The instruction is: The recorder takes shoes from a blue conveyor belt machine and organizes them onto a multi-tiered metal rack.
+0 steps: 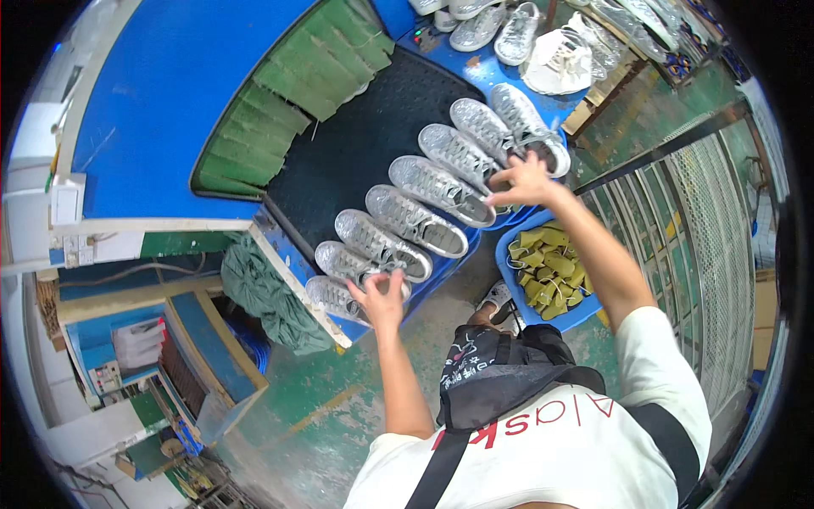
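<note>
Several silver glitter sneakers (441,188) with white soles and grey laces stand side by side in a slanting row, toes toward the machine, heels toward me. My left hand (379,299) is at the near left end, its fingers apart over the heel of a sneaker (337,260). At the right end my right hand (520,180) reaches across the heels, thumb and fingers spread. Beneath it are the openings of a sneaker (482,125) and its neighbour; the rightmost sneaker (526,123) lies just beyond. Both hands partly hide the heels under them.
The row sits on a black conveyor belt (339,170) before a blue machine (191,64) with green strip curtains (318,64). More sneakers (517,34) are at the back right. A blue basket (555,321) of olive-yellow pieces stands beside me. Green cloth (271,293) hangs at the left corner.
</note>
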### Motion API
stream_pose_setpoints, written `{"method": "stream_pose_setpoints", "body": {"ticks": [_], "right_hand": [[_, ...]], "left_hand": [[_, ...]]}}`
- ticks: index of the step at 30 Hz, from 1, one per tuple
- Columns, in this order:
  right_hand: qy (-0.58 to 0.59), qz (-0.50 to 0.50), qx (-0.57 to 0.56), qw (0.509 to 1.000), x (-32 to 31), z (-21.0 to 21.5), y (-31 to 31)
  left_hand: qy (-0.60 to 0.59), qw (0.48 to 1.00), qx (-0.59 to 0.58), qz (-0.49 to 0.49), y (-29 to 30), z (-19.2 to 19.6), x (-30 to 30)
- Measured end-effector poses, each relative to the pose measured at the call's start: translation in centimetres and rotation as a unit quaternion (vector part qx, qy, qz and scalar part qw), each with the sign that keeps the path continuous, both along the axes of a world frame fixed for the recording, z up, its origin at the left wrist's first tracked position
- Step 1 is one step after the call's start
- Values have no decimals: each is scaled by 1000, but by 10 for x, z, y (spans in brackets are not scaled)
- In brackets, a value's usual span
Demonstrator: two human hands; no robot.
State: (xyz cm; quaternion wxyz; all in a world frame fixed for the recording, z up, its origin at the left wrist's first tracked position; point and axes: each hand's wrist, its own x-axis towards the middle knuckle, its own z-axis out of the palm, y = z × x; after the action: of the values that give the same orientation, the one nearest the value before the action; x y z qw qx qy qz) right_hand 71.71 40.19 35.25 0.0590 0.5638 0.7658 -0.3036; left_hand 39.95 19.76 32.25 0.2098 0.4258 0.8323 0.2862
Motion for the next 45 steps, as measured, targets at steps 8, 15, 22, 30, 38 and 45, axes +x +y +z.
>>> {"method": "stream_pose_setpoints", "body": {"ticks": [8,15,22,30,38,45], "right_hand": [[-24,-179,235,955,-54,-36,-57],[121,-304,240,914,-41,-31,-122],[85,-479,442,754,88,121,-166],[-178,-647,595,443,284,263,-237],[-215,-732,226,605,447,324,-338],[-110,-630,261,723,462,328,-388]], "left_hand": [[231,962,-107,96,27,-9,48],[299,950,-5,86,4,4,48],[263,841,440,-174,107,123,154],[82,735,517,-431,151,311,454],[251,695,246,-627,152,344,680],[270,599,268,-705,203,377,665]]}}
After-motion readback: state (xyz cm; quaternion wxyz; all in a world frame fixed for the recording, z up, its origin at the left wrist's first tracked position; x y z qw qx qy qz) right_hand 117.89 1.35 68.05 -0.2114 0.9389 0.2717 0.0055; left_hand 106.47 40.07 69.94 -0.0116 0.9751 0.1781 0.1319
